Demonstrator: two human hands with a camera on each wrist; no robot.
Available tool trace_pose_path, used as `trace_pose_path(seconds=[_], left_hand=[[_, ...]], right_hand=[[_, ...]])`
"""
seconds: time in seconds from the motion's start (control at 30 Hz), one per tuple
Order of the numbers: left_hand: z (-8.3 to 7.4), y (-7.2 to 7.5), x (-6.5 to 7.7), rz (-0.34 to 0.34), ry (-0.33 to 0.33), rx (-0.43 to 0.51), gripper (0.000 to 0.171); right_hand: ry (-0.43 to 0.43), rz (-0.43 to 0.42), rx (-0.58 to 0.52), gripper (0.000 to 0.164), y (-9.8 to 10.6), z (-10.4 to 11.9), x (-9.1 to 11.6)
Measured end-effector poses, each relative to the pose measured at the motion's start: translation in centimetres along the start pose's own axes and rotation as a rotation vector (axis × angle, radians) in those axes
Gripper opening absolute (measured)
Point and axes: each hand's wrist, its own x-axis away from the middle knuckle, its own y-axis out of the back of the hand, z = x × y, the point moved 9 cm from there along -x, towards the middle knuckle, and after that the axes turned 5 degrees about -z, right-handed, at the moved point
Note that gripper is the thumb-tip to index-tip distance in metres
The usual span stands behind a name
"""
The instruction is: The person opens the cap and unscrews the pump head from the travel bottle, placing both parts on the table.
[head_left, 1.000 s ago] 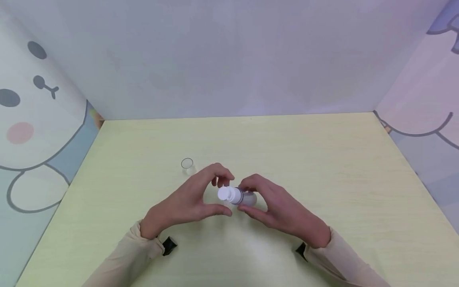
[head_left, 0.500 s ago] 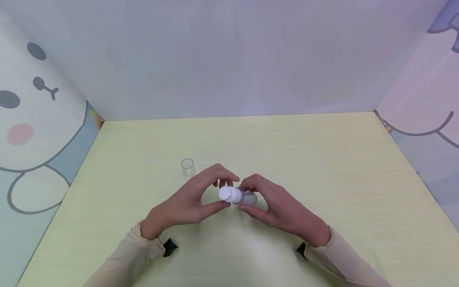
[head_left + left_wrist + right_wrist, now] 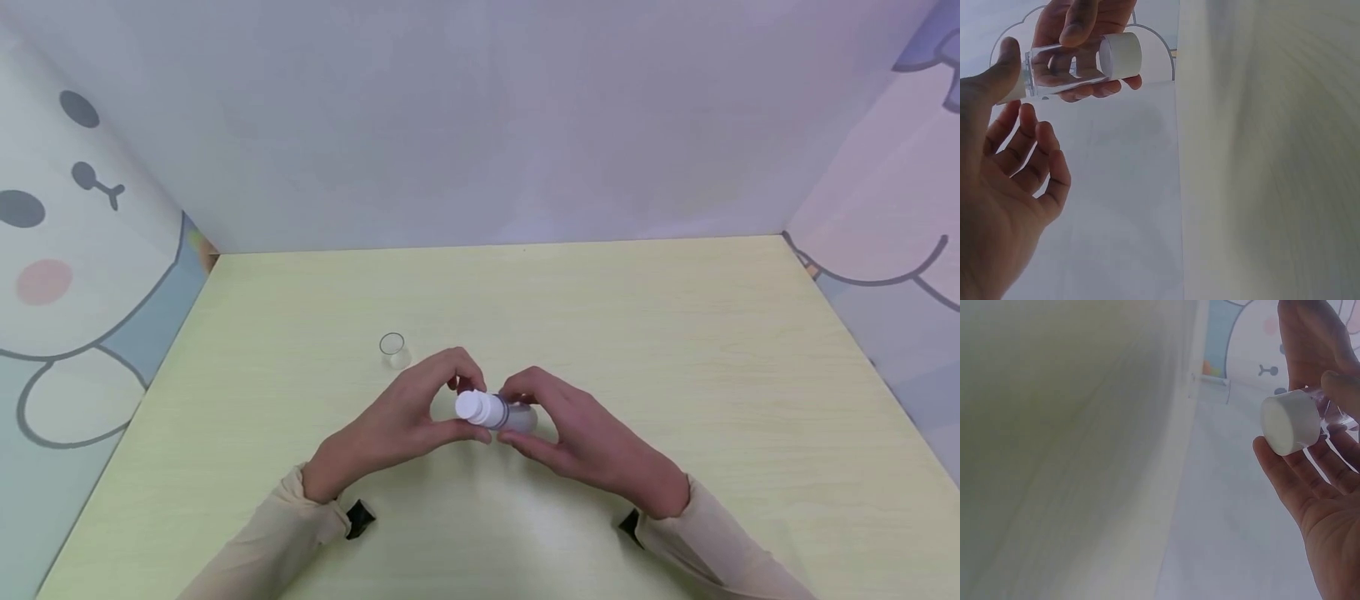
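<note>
A small clear bottle (image 3: 1063, 65) with white ends lies tilted between both hands, above the table. My right hand (image 3: 581, 429) holds its clear body, thumb on the near side and fingers on the far side. The left hand (image 3: 408, 412) has its thumb and forefinger at the white top (image 3: 472, 406), pinching it from either side. Its other fingers (image 3: 1038, 165) curl loosely below in the left wrist view. The white end piece (image 3: 1291, 422) at the opposite end shows in the right wrist view.
A small clear glass cup (image 3: 393, 350) stands on the pale wooden table (image 3: 637, 317), beyond the left hand. A plain wall (image 3: 495, 125) rises behind the table. Panels with cartoon drawings (image 3: 82, 250) stand at both sides.
The left hand's thumb and forefinger have closed in on the white top of the bottle. The right hand and the bottle have hardly moved. The cup stays in place.
</note>
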Motion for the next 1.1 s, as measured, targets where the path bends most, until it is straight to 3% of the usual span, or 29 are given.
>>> trace_pose_path(seconds=[0.1,0.2,0.4,0.63,0.9,1.1], left_hand=[[0.1,-0.2,0.0,0.012,0.009,-0.016,0.055],[-0.4,-0.4,0.0,0.03,-0.035,-0.011,0.059],[-1.2,-0.8,0.3,0.045,-0.109,0.027,0.044],[-0.9,-0.5,0.2,0.014,-0.093,0.02,0.034],[-0.5,-0.3,0.1,-0.023,-0.037,-0.01,0.041],[-0.9,-0.5,0.2,0.007,-0.086,-0.012,0.051]], right_hand=[[-0.027,-0.003,-0.027,0.042,0.0,-0.3,0.0],[-0.055,-0.011,-0.057,0.042,0.0,-0.7,0.2],[-0.066,-0.014,-0.081,0.041,-0.2,-1.0,0.6],[-0.051,-0.023,-0.088,0.042,-0.2,-0.7,0.8],[-0.041,-0.031,-0.081,0.043,-0.3,-0.7,0.6],[-0.03,-0.037,-0.059,0.042,-0.3,-0.8,0.7]])
